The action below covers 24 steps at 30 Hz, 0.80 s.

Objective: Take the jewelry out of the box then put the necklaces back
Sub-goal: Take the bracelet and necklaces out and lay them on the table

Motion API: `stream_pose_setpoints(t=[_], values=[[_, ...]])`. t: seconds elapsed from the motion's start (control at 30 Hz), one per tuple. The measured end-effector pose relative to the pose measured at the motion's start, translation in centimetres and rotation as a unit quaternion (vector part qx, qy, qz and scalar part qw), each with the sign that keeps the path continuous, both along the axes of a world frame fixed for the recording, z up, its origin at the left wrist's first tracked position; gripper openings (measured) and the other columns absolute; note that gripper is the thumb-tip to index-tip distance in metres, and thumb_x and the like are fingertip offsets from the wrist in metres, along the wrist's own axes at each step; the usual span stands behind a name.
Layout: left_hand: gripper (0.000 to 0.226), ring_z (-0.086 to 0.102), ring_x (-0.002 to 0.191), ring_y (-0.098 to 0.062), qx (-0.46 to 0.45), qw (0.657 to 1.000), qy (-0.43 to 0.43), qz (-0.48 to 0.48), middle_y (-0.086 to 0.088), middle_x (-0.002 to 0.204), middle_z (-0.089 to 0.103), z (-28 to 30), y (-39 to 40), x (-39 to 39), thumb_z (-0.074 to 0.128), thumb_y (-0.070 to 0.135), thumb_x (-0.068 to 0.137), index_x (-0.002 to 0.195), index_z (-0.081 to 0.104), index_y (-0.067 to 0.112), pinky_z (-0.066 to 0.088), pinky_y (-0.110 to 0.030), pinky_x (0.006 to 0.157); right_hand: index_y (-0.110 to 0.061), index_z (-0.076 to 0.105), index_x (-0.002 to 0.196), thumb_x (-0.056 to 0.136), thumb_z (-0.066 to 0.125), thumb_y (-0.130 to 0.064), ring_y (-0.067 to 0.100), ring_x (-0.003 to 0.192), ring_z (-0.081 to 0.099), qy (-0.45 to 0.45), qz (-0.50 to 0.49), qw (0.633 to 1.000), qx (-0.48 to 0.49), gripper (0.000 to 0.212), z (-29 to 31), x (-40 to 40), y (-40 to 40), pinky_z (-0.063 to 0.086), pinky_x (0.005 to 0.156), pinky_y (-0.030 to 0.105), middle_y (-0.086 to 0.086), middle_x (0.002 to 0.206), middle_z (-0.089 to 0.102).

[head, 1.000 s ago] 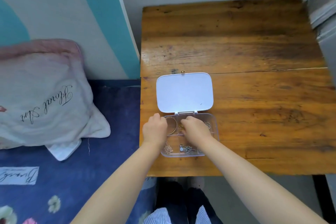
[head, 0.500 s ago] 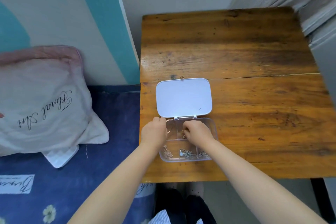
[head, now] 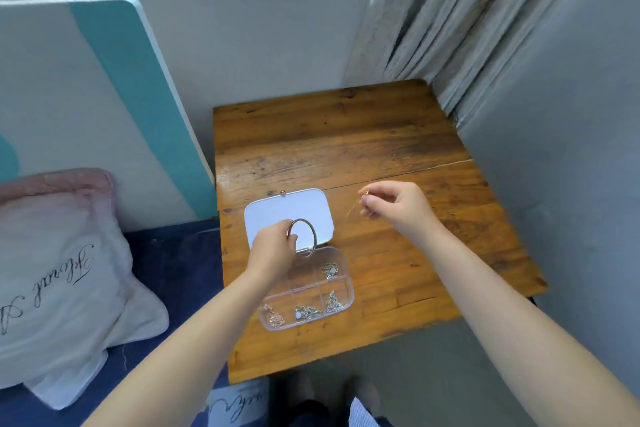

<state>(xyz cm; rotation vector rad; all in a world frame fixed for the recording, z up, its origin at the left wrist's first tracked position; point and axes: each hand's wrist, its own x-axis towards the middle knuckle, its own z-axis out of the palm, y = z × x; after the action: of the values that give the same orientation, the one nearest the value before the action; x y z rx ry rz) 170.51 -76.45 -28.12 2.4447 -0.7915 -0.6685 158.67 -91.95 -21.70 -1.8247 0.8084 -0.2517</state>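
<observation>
Lifted from the clear compartmented plastic box (head: 341, 288) at centre frame, a thin metal bangle (head: 304, 236) is pinched by the left hand (head: 273, 248) and a fine gold chain (head: 353, 208) by the right hand (head: 394, 206), so emptying is judged underway.

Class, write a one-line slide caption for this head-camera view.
Left hand lifts a bangle from the open jewelry box; right hand holds a fine chain.
</observation>
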Motion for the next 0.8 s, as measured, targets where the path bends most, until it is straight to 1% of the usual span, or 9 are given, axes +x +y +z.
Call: stream_pose_setpoints(t=[0.17, 0.27, 0.33, 0.4, 0.47, 0.57, 0.7, 0.73, 0.8], values=[[0.03, 0.069, 0.082, -0.036, -0.053, 0.996, 0.075, 0.02, -0.024, 0.089, 0.071, 2.7, -5.8, -1.8, 0.042, 0.001, 0.09, 0.116, 0.057, -0.001, 0.052, -0.035, 0.08, 0.01, 0.063, 0.096, 0.086, 0.051, 0.005, -0.008, 0.044, 0.06, -0.032, -0.045, 0.997, -0.056, 0.017, 4.6, -1.8, -4.8, 0.05, 0.048, 0.004, 0.009, 0.078, 0.061], [0.026, 0.067, 0.062, -0.03, -0.05, 0.993, 0.104, 0.01, -0.02, 0.086, 0.068, 3.4, -9.7, -3.2, 0.043, 0.001, 0.09, 0.111, 0.058, 0.002, 0.048, -0.027, 0.064, 0.008, 0.064, 0.098, 0.086, 0.051, 0.0, 0.006, 0.057, 0.063, -0.002, -0.058, 0.993, -0.103, 0.018, 5.1, -2.3, -8.7, 0.057, 0.067, 0.02, 0.014, 0.081, 0.065], [0.016, 0.063, 0.053, -0.024, -0.04, 0.993, 0.106, 0.012, -0.018, 0.08, 0.066, 3.1, -12.4, -4.0, 0.044, 0.001, 0.09, 0.09, 0.056, 0.011, 0.046, -0.026, 0.058, 0.004, 0.066, 0.098, 0.086, 0.052, -0.004, 0.018, 0.07, 0.064, 0.041, -0.05, 0.987, -0.148, 0.019, 4.7, -2.4, -11.6, 0.055, 0.082, 0.034, 0.02, 0.091, 0.07], [0.027, 0.059, 0.049, -0.02, -0.026, 0.992, 0.118, 0.037, -0.007, 0.06, 0.057, 2.2, -15.2, -4.8, 0.043, 0.001, 0.09, 0.068, 0.046, 0.016, 0.047, -0.027, 0.056, 0.001, 0.066, 0.1, 0.086, 0.051, -0.006, 0.023, 0.078, 0.066, 0.075, -0.027, 0.978, -0.191, 0.022, 4.0, -2.3, -14.6, 0.051, 0.085, 0.032, 0.021, 0.099, 0.071], [0.036, 0.058, 0.049, -0.017, -0.009, 0.989, 0.13, 0.074, 0.0, 0.049, 0.05, 1.0, -17.8, -5.7, 0.042, 0.001, 0.089, 0.058, 0.037, 0.019, 0.048, -0.027, 0.056, 0.0, 0.065, 0.104, 0.088, 0.05, -0.008, 0.028, 0.093, 0.066, 0.098, 0.004, 0.969, -0.227, 0.024, 3.1, -2.2, -17.8, 0.048, 0.087, 0.029, 0.02, 0.106, 0.07], [0.025, 0.057, 0.046, -0.015, 0.001, 0.98, 0.158, 0.121, 0.002, 0.041, 0.056, -0.3, -21.6, -7.0, 0.041, 0.001, 0.09, 0.07, 0.044, 0.015, 0.052, -0.028, 0.06, 0.0, 0.065, 0.106, 0.088, 0.049, -0.009, 0.029, 0.107, 0.06, 0.111, 0.039, 0.954, -0.276, 0.026, 1.9, -2.2, -22.4, 0.046, 0.094, 0.034, 0.017, 0.113, 0.068], [0.011, 0.071, 0.082, -0.032, 0.011, 0.964, 0.198, 0.176, -0.013, 0.077, 0.064, -2.1, -25.5, -9.2, 0.045, 0.001, 0.091, 0.092, 0.05, 0.011, 0.059, -0.038, 0.077, -0.001, 0.067, 0.1, 0.087, 0.048, -0.008, 0.034, 0.104, 0.059, 0.114, 0.084, 0.938, -0.318, 0.024, -0.9, -4.3, -26.1, 0.05, 0.091, 0.044, 0.02, 0.108, 0.068], [0.013, 0.071, 0.083, -0.031, 0.014, 0.961, 0.204, 0.186, -0.015, 0.081, 0.066, -2.8, -26.2, -9.7, 0.046, 0.001, 0.091, 0.098, 0.055, 0.007, 0.06, -0.035, 0.072, -0.002, 0.067, 0.1, 0.088, 0.047, -0.009, 0.035, 0.101, 0.059, 0.128, 0.105, 0.932, -0.324, 0.024, -2.1, -5.2, -26.5, 0.051, 0.088, 0.044, 0.02, 0.107, 0.068], [0.026, 0.068, 0.065, -0.026, 0.02, 0.954, 0.22, 0.204, -0.017, 0.088, 0.068, -4.4, -27.2, -11.0, 0.046, 0.002, 0.092, 0.116, 0.056, 0.0, 0.057, -0.024, 0.049, -0.004, 0.063, 0.107, 0.09, 0.045, -0.01, 0.036, 0.099, 0.059, 0.168, 0.15, 0.914, -0.337, 0.026, -4.9, -7.4, -26.8, 0.052, 0.083, 0.044, 0.018, 0.107, 0.065]])
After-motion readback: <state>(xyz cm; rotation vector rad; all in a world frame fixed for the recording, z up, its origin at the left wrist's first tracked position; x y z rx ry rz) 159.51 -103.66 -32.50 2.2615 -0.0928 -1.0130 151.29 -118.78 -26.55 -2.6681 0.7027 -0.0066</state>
